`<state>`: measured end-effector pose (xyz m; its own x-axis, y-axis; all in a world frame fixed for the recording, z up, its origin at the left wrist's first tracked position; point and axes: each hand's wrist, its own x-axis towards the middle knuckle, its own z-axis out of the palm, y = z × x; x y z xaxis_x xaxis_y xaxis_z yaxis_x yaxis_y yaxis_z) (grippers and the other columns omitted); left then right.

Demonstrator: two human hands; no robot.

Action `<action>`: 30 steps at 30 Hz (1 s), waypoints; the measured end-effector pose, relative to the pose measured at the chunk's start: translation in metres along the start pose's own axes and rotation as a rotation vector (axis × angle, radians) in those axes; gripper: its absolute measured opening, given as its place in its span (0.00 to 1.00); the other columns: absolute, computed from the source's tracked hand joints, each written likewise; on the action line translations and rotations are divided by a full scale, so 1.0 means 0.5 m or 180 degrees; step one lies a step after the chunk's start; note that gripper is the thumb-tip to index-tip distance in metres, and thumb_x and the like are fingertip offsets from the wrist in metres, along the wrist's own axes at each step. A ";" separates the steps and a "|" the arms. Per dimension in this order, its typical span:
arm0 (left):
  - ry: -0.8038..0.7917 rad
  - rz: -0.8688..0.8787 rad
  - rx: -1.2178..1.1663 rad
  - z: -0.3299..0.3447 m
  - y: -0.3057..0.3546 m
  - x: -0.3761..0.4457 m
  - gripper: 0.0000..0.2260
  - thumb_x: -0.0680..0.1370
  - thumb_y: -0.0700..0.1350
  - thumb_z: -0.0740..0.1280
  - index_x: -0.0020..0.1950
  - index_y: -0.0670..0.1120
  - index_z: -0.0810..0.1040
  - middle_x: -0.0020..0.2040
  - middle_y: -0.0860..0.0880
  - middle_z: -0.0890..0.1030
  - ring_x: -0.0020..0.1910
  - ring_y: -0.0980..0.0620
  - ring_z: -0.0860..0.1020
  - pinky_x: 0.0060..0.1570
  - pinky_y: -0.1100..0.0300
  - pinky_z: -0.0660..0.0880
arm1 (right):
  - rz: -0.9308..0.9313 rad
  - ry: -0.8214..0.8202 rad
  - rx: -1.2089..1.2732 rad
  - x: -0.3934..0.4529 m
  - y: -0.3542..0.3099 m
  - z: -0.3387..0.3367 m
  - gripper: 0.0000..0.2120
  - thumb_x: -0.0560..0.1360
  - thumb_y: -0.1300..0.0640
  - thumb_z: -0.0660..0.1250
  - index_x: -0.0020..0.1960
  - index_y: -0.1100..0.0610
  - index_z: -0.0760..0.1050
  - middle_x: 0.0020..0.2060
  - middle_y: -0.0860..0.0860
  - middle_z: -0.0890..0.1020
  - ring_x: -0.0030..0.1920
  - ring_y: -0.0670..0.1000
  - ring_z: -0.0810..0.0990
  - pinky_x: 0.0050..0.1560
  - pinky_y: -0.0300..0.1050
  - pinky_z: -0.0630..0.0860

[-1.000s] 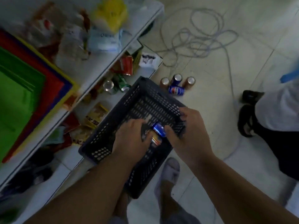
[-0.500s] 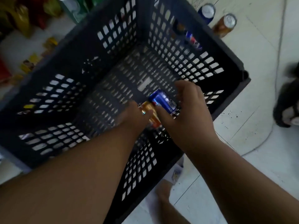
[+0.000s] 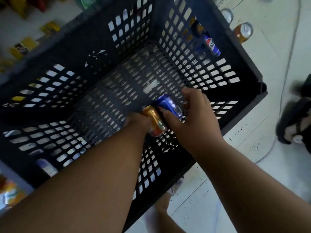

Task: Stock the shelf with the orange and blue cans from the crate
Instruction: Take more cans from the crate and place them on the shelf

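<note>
While reaching into the crate [image 3: 235, 39], left hand [image 3: 136, 121] grips orange can [image 3: 155, 122]; right hand [image 3: 193, 118] grips blue can [image 3: 170, 105].

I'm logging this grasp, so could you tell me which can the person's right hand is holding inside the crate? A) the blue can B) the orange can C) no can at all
A: the right hand grips the blue can at the bottom of the crate, while the left hand is on the orange can.
</note>
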<state>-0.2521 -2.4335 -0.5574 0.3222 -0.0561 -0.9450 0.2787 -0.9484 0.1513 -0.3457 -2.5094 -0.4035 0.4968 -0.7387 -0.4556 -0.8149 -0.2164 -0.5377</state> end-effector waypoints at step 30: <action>0.0927 0.1266 -0.0402 -0.164 -0.095 -0.214 0.32 0.65 0.57 0.77 0.63 0.58 0.65 0.57 0.53 0.75 0.48 0.56 0.76 0.36 0.64 0.69 | 0.0827 -0.0934 -0.1843 0.245 0.111 0.225 0.27 0.74 0.54 0.71 0.68 0.59 0.65 0.63 0.60 0.75 0.62 0.61 0.74 0.62 0.59 0.72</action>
<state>-0.2258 -2.3567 -0.4395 0.6595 -0.2987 -0.6898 0.1846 -0.8252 0.5339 -0.2964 -2.5402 -0.5689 0.2578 -0.6274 -0.7348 -0.9058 -0.4216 0.0422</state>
